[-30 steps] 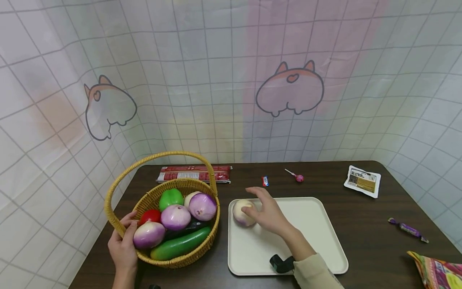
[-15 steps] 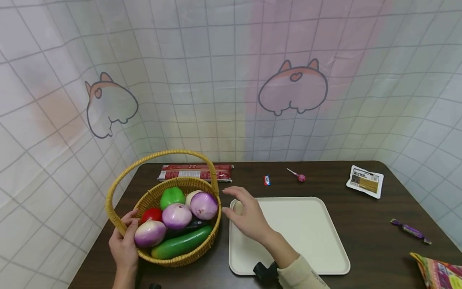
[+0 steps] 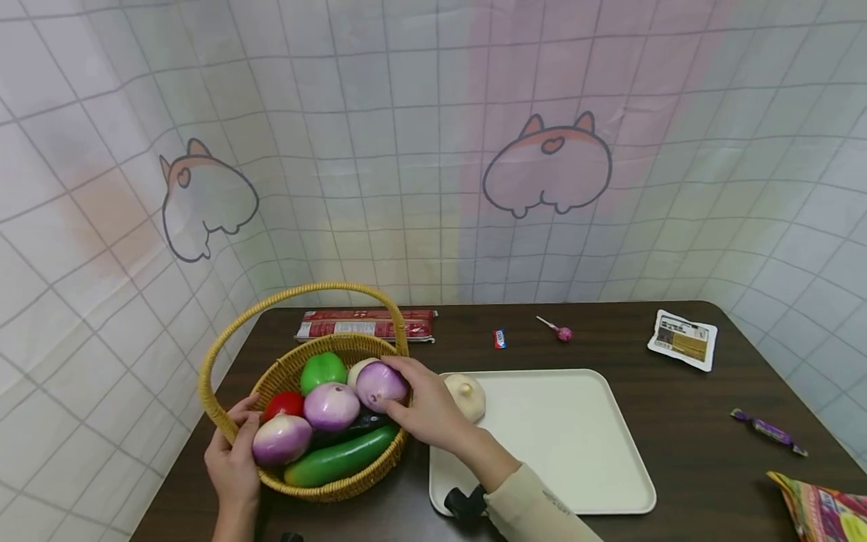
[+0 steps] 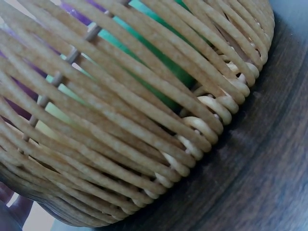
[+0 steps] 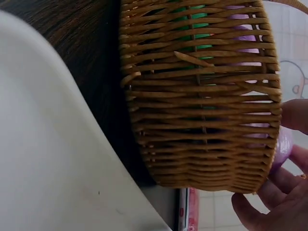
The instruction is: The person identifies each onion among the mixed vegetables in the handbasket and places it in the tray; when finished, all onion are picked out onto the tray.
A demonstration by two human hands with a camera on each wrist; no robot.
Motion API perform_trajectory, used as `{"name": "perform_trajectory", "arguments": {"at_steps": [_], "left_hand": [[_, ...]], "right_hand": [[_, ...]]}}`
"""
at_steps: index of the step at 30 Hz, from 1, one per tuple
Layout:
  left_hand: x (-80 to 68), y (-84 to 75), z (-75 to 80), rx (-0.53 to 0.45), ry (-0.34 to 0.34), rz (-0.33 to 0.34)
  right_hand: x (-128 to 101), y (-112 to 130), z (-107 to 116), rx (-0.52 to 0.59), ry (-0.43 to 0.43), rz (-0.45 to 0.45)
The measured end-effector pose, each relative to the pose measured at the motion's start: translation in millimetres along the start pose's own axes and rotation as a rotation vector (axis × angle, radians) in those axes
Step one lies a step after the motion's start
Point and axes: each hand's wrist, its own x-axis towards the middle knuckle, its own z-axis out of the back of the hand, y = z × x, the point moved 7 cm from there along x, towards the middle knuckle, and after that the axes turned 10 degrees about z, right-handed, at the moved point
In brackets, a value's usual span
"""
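Note:
A wicker basket point(image 3: 230, 342) stands at the table's left and holds onions, a green pepper point(image 3: 321, 369), a tomato point(image 3: 281, 405) and a cucumber point(image 3: 339, 455). My left hand point(image 3: 233, 452) grips the basket's near-left rim. My right hand point(image 3: 420, 406) reaches over the basket's right edge, its fingers curled round a purple onion point(image 3: 376, 382). The right wrist view shows the fingertips point(image 5: 269, 202) beside that onion point(image 5: 283, 144) behind the basket wall point(image 5: 202, 106). A pale onion point(image 3: 467, 395) lies on the cream tray point(image 3: 562, 452), in its far-left corner. The left wrist view shows only the basket weave point(image 4: 120, 120).
Along the table's back edge lie a red packet point(image 3: 366, 325), a small red candy point(image 3: 499, 339), a lollipop point(image 3: 561, 332) and a white sachet point(image 3: 680, 340). A purple-wrapped candy point(image 3: 768, 430) and a colourful bag point(image 3: 819, 508) are at the right. A curtain wall closes the back.
My right hand let go of the pale onion on the tray, moved left to the basket and took hold of the purple onion. The left hand stayed on the rim.

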Motion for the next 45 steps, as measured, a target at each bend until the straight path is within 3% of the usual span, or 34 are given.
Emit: {"name": "perform_trajectory", "arguments": {"at_steps": [13, 22, 28, 34, 45], "left_hand": [[-0.5, -0.4, -0.3, -0.004, -0.004, 0.004], [0.0, -0.1, -0.2, -0.015, -0.001, 0.0], [0.0, 0.4, -0.6, -0.012, -0.001, 0.001], [-0.5, 0.1, 0.1, 0.007, -0.004, 0.008], [-0.6, 0.6, 0.8, 0.014, -0.003, 0.002]], "right_hand": [[-0.8, -0.9, -8.0, -0.013, 0.023, -0.078], [-4.3, 6.6, -17.5, -0.088, 0.118, -0.012], [-7.1, 8.5, -17.8, -0.112, 0.118, -0.001], [-9.9, 14.9, -12.4, -0.055, 0.074, 0.043], [-23.2, 27.0, 10.4, 0.107, 0.011, -0.008]]}}
